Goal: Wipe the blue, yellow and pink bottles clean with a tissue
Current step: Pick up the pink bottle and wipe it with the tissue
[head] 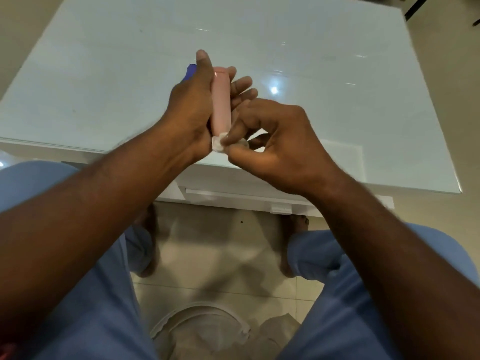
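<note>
My left hand [191, 107] grips a slim pink bottle [221, 100] above the near edge of the white table [337, 74], its long axis pointing away from me. My right hand [275, 141] pinches a small wad of white tissue [219, 144] against the bottle's near end. A blue bottle [189, 71] lies on the table behind my left hand, mostly hidden by it. No yellow bottle is visible.
The glossy table top has a drawer front [233, 194] under its near edge. My knees in blue trousers [350, 294] flank a tiled floor [220, 255]. A white stool rim [202, 320] shows below me.
</note>
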Available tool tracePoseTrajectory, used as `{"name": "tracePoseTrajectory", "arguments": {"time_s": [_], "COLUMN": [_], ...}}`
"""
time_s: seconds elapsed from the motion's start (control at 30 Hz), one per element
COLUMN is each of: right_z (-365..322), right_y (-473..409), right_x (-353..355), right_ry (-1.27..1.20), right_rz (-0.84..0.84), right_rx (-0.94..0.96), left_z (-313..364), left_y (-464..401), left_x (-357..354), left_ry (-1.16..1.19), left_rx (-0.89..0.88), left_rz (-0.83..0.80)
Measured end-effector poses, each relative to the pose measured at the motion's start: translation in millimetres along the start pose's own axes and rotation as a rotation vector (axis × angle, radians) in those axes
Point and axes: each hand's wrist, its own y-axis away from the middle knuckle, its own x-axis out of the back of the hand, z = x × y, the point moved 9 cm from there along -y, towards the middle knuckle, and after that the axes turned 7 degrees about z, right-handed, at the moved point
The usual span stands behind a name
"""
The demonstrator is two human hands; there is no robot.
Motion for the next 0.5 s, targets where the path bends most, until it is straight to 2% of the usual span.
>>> {"name": "tracePoseTrajectory", "arguments": {"time_s": [0.03,0.17,0.2,0.3,0.37,0.43,0.5], "right_z": [-3.3,-2.4,-0.4,2.4,0.4,-5.5,-11.9], "right_y": [-1.1,-4.7,-4.9,-3.6,-1.2,0.8,0.2], "right_x": [3.6,32.4,32.7,18.9,9.1,3.4,10.5], "right_ry": [0.018,-0.034,-0.04,-0.011,0.026,0.04,0.055], "right_rz": [0.024,0.315,0.334,0.236,0.134,0.054,0.132], "right_rx": [0.024,0.023,0.012,0.023,0.042,0.085,0.133], "left_z": [2.6,-1.4,-5.7,-15.6,-15.2,-15.2,-11.8], "left_y": [0.5,2.9,3.9,8.6,7.9,5.4,3.6], "left_x": [-0.3,-4.9,-7.7,-19.4,-19.6,-19.7,-22.2], "left_ry": [0.009,-0.059,-0.072,-0.142,-0.205,-0.14,-0.074], "left_rx": [-0.005,-0.007,0.008,0.039,0.005,0.006,0.0], "left_rz": [-0.007,-0.048,-0.082,-0.218,-0.215,-0.2,-0.219]}}
